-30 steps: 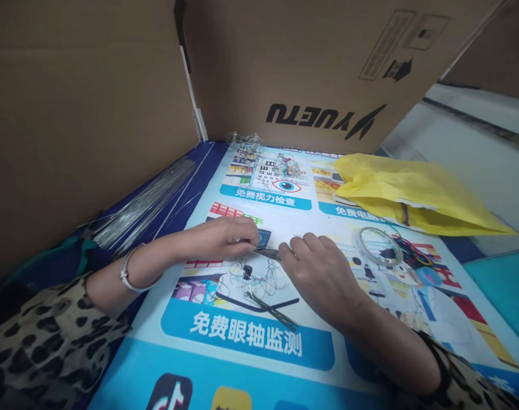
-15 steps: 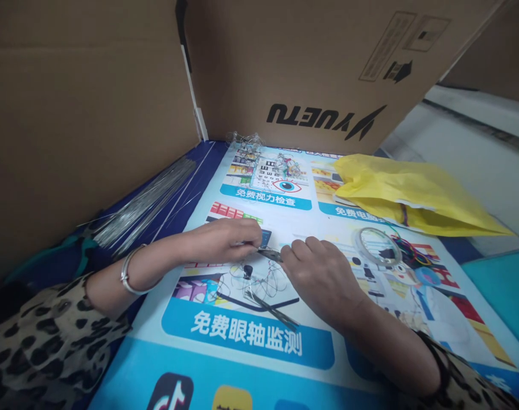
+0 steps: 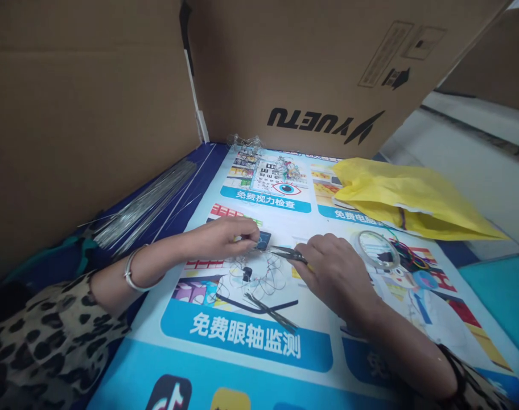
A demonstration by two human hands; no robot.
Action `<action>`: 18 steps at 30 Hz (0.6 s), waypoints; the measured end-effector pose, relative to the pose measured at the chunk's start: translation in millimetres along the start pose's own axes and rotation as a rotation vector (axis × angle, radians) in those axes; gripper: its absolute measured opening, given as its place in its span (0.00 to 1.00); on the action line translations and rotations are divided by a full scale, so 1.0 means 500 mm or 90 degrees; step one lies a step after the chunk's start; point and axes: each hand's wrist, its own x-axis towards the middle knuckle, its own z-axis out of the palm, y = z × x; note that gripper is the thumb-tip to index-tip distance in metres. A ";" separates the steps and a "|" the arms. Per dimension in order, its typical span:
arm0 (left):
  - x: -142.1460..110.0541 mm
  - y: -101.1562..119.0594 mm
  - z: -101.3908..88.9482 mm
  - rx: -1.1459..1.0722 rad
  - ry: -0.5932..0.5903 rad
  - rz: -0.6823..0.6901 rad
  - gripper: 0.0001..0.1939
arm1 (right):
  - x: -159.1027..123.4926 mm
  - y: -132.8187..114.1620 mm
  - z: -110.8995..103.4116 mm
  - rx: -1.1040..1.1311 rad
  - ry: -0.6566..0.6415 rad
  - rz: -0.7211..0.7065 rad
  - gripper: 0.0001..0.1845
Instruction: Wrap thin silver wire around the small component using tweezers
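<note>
Your left hand (image 3: 238,236) has its thumb and fingers pinched together, with what looks like a bit of fine wire (image 3: 263,249) poking out at the tips, though it's too small to make out properly. Your right hand (image 3: 336,276) is curled around the pliers (image 3: 289,253), palm down, nose pointing across at your left fingertips. Can't tell whether the pliers are touching the wire, but they're super close to it, up over the poster (image 3: 229,364)

Just below that you've got the wire loops (image 3: 270,279) lying on the poster, kinda see-through against the print, and a bunch of dark stems (image 3: 272,313) sitting at a slant on the near side of them. Off to your left there's a big sheaf of silver wires (image 3: 144,208) on the blue surface (image 3: 208,156), along the cardboard (image 3: 306,68). Two more wire tangles are at the far end of the poster, a plain one (image 3: 246,145) by the cardboard and one with bits of colour (image 3: 287,168) a little nearer you. Over on your right, the clear ring (image 3: 379,249) is right beside those coloured wires (image 3: 413,259), and the yellow bag (image 3: 404,193) is flopped on its side behind them
</note>
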 end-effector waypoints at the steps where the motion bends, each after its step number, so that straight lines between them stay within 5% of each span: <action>1: 0.000 -0.001 0.001 0.000 0.001 0.002 0.06 | 0.000 0.000 0.002 0.002 -0.010 0.007 0.10; 18: -0.003 -0.001 0.002 -0.050 -0.019 0.010 0.08 | 0.005 -0.007 0.018 -0.033 0.035 0.002 0.12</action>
